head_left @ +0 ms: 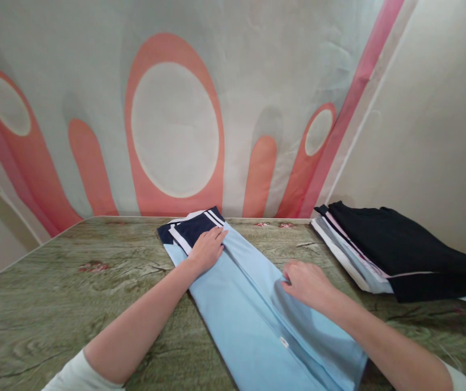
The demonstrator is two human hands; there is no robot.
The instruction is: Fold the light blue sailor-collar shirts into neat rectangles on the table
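Observation:
A light blue garment (233, 304) lies folded lengthwise on the table, running from the back middle toward the front right. Its far end has a navy section (194, 229) with white stripes. My left hand (209, 248) rests flat on the cloth just below the navy part, fingers extended. Over the right half of the garment is my right hand (304, 279), its fingers curled in; whether it grips any cloth is too small to make out. A small white tag (284, 342) shows near the long fold.
Folded clothes are stacked at the right of the wood-patterned table (94, 304), a black garment (404, 239) on top and white and grey ones beneath. Behind the table hangs a grey backdrop (241, 65) with coral shapes.

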